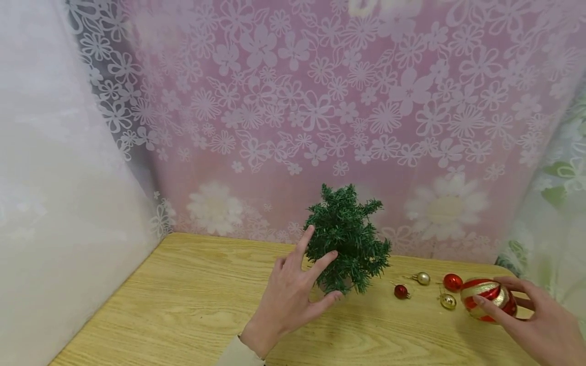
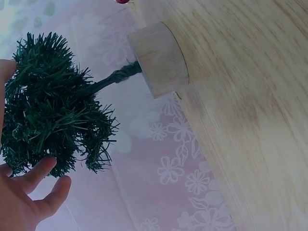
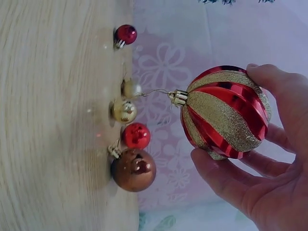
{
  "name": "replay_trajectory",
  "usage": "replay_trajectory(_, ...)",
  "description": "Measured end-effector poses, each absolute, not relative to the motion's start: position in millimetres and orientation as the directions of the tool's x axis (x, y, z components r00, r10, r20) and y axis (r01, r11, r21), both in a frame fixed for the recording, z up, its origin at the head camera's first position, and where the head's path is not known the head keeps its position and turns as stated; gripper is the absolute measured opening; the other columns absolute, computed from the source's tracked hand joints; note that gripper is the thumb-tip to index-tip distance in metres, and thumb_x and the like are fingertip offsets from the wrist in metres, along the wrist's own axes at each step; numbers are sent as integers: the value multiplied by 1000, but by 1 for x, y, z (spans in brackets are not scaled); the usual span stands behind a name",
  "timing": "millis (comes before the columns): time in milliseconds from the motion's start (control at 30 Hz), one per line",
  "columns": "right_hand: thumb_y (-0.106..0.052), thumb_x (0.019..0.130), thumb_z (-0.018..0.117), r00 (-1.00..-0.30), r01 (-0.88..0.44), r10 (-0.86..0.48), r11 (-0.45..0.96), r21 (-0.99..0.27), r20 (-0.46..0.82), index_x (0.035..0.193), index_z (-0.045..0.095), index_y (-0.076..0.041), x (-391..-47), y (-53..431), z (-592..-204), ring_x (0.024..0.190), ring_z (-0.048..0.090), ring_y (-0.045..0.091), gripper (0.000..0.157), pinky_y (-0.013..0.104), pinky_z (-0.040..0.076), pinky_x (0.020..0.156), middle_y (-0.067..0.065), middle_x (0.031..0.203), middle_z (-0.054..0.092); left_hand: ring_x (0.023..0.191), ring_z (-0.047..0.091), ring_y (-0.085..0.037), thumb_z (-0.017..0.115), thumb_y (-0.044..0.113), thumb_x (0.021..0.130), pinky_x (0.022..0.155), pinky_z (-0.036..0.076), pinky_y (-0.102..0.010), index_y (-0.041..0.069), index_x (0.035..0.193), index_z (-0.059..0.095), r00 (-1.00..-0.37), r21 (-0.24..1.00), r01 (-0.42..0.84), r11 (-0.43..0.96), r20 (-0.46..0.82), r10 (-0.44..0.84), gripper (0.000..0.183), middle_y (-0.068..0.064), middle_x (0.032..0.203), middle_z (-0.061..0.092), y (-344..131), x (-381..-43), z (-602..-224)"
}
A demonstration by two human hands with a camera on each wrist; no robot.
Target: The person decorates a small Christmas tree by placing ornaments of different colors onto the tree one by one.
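A small green artificial Christmas tree (image 1: 348, 239) stands upright at the back of the table; its round wooden base (image 2: 160, 60) shows in the left wrist view. My left hand (image 1: 293, 290) is at the tree's left front, fingers spread and nearly straight against its branches. At the right, my right hand (image 1: 540, 315) holds a large red and gold striped Christmas bauble (image 3: 226, 113) between thumb and fingers, raised off the table. The bauble's gold cap (image 3: 179, 97) and a thin wire loop point away from the palm.
Between tree and right hand lie a small dark red bauble (image 1: 401, 291), a pale gold one (image 1: 423, 278), a shiny gold one (image 1: 448, 301) and a bright red one (image 1: 452, 282). A brown bauble (image 3: 134, 169) lies beside them. A flowered curtain (image 1: 293, 127) hangs behind the wooden table (image 1: 192, 305).
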State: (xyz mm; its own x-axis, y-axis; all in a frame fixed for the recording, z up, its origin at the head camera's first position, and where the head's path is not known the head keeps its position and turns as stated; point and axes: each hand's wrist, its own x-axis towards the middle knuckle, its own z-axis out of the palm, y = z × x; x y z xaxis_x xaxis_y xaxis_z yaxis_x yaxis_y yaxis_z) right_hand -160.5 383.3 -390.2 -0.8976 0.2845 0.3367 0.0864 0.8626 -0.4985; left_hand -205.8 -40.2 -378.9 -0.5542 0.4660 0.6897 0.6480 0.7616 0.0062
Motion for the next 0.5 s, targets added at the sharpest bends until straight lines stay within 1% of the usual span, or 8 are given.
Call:
replay_trajectory(100, -37, 94, 75, -902, 100, 304, 839, -535, 308, 136, 48, 11, -158, 379, -388, 100, 59, 66, 69, 42, 59, 56, 40, 125, 52, 120, 64, -25, 66, 62, 92, 81, 54, -43, 34, 152, 48, -555, 6, 647, 763, 689, 465, 68, -14, 172, 14, -40, -206, -380)
replay_trajectory(167, -38, 95, 74, -900, 105, 318, 823, -559, 298, 138, 46, 10, -157, 376, -387, 102, 59, 66, 70, 35, 58, 54, 39, 129, 51, 120, 63, -25, 66, 62, 92, 82, 54, -43, 34, 152, 48, -555, 4, 645, 764, 690, 465, 68, -14, 172, 14, -40, -206, -380)
replay_trajectory(267, -37, 96, 73, -897, 99, 329, 801, -591, 296, 140, 45, 9, -155, 373, -386, 101, 60, 64, 70, 23, 52, 52, 36, 132, 50, 120, 61, -25, 66, 63, 92, 87, 53, -44, 34, 151, 48, -555, -1, 639, 769, 692, 462, 68, -13, 173, 13, -40, -206, -381)
replay_trajectory(333, -37, 97, 72, -897, 95, 332, 788, -609, 290, 141, 45, 8, -154, 371, -385, 101, 60, 63, 69, 18, 48, 51, 35, 133, 49, 120, 60, -25, 66, 63, 92, 89, 52, -44, 34, 151, 48, -552, -4, 638, 770, 695, 461, 68, -13, 173, 14, -40, -206, -381)
replay_trajectory(400, -38, 98, 69, -902, 96, 334, 774, -626, 274, 143, 43, 7, -154, 370, -384, 100, 61, 61, 69, 18, 47, 52, 34, 134, 48, 121, 59, -25, 65, 63, 92, 91, 52, -43, 35, 152, 47, -550, -6, 638, 770, 696, 461, 69, -14, 172, 14, -40, -206, -381)
replay_trajectory(467, -38, 99, 68, -905, 93, 332, 764, -638, 266, 145, 42, 7, -154, 368, -384, 94, 63, 55, 69, 18, 48, 53, 33, 134, 48, 122, 58, -25, 66, 63, 92, 91, 51, -43, 34, 152, 46, -549, -4, 642, 766, 696, 463, 69, -14, 172, 14, -39, -206, -381)
replay_trajectory(500, -38, 99, 68, -906, 90, 331, 761, -642, 266, 145, 41, 6, -153, 368, -384, 90, 67, 42, 69, 18, 48, 54, 31, 134, 48, 123, 57, -24, 65, 63, 92, 91, 51, -42, 34, 152, 46, -550, -1, 644, 765, 694, 464, 69, -14, 172, 14, -40, -206, -381)
